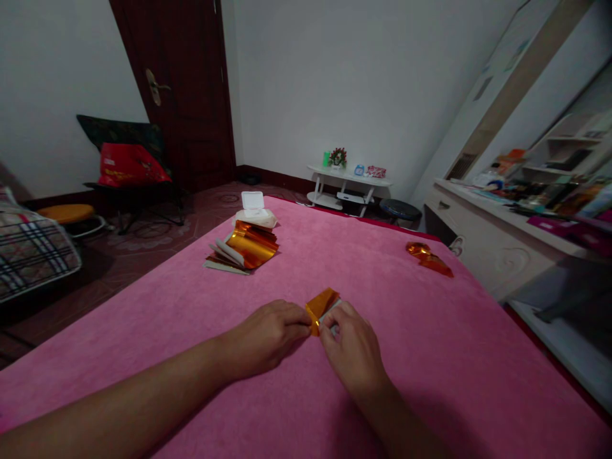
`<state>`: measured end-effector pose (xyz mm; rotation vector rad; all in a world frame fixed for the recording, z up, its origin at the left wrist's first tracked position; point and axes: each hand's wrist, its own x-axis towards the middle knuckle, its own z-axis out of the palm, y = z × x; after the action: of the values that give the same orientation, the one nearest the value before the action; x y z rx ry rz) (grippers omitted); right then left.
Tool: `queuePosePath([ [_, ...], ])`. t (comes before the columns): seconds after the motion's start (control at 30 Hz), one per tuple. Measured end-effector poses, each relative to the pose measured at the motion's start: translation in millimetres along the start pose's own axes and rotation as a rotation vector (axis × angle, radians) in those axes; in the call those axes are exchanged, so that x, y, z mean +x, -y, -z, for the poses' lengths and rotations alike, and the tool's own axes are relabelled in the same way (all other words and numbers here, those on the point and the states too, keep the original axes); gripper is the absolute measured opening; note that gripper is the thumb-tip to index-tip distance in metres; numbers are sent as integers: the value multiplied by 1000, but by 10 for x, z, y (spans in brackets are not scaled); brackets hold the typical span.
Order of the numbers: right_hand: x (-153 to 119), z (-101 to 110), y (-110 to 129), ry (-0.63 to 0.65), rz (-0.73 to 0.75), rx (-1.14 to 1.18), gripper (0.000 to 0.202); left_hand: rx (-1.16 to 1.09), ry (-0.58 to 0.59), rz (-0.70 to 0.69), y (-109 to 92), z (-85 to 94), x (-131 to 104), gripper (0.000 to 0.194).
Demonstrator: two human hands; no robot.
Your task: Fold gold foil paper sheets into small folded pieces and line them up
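Between my two hands, low over the pink cloth, is a small piece of gold foil paper (324, 302), partly folded, with its pale grey back showing on the right. My left hand (271, 335) rests on the cloth, its fingers closed on the left edge of the paper. A pinch of thumb and forefinger in my right hand (351, 341) grips the grey side; the exact fold under the fingertips is hidden. Farther off to the left lies a loose stack of gold foil sheets (255, 245). At the right sit folded gold foil pieces (429, 258).
The pink cloth (191, 408) covers the surface I work on. A white wipes pack with a raised lid (252, 201) stands behind the stack. On the right is a cluttered white dresser (492, 248). A low white stand (351, 178) and a dark stool (400, 209) are beyond the far edge.
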<state>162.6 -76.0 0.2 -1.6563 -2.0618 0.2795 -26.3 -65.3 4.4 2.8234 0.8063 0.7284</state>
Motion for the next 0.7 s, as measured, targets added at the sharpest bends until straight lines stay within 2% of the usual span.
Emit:
queuePosePath([
  [0.43, 7, -21, 11, -16, 20, -33, 13, -24, 39, -48, -13, 3, 7, 28],
  [0.7, 48, -27, -53, -49, 2, -8, 11, 6, 94, -5, -33, 1, 8, 26],
])
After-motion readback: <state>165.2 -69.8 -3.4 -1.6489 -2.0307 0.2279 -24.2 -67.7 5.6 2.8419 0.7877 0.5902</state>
